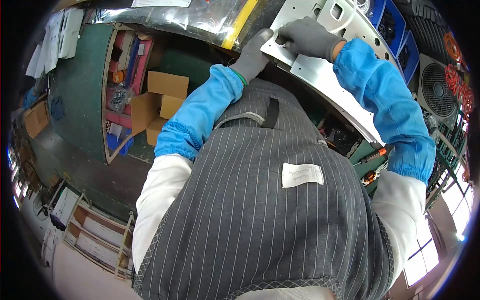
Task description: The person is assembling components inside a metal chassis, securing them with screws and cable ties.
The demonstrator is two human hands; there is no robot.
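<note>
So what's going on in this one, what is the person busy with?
A person in a striped grey apron and blue sleeve covers works at a bench with both gloved hands on a pale metal panel that has cut-out holes. The right hand grips the panel's near end from above; the left hand presses against its edge from the side. Open cardboard boxes sit down to the left, blue bins beyond the panel.

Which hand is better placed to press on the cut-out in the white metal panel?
Right. The right hand already lies on top of the white metal panel, fingers by a cut-out. The left hand only grips its near edge.
</note>
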